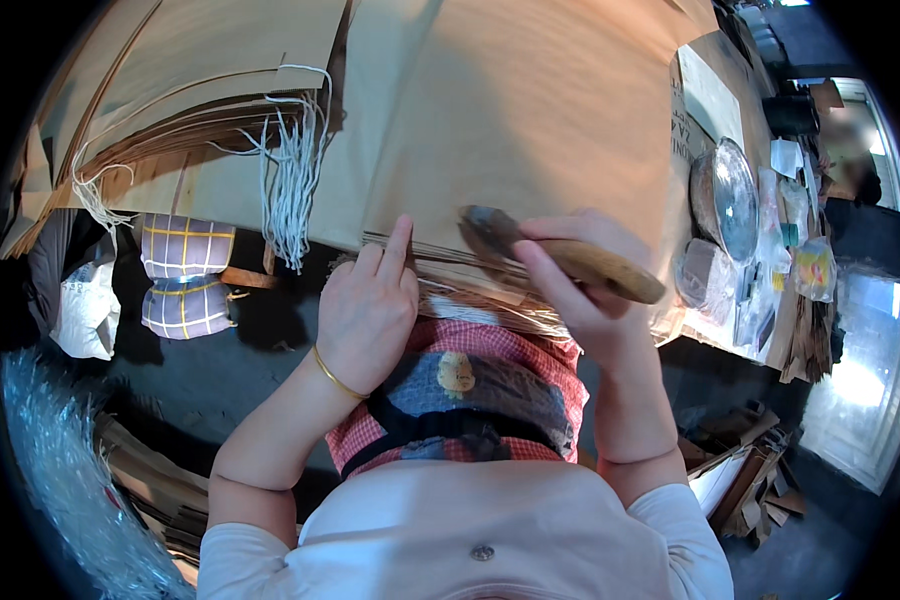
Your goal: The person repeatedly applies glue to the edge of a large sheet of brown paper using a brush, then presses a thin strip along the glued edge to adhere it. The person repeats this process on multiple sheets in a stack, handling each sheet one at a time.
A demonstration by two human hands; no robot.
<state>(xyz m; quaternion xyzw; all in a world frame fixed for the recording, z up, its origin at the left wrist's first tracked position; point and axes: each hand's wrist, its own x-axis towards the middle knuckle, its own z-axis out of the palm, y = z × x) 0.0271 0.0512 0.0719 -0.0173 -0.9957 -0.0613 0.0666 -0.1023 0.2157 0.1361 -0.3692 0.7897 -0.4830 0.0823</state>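
My right hand (pixel 595 265) grips a wooden-handled brush (pixel 610 272), its dark end a little blurred over the near edge of a stack of brown paper sheets (pixel 530 130). At that same edge, my left hand (pixel 375 300) rests with its index finger stretched out flat on the paper. Thin layered edges of the sheets (pixel 460 257) show between my two hands. Below them, pale strands of cord (pixel 490 310) hang over my lap. The tip of the brush is partly hidden against the dark shadow.
Leftward lies a brown paper bundle (pixel 170 125) with white cords (pixel 290 185) hanging off the table edge. A round metal basin (pixel 735 200) and clear plastic bags (pixel 705 275) stand at the right. Below left are a checked padded seat (pixel 188 245) and crumpled clear plastic (pixel 60 480).
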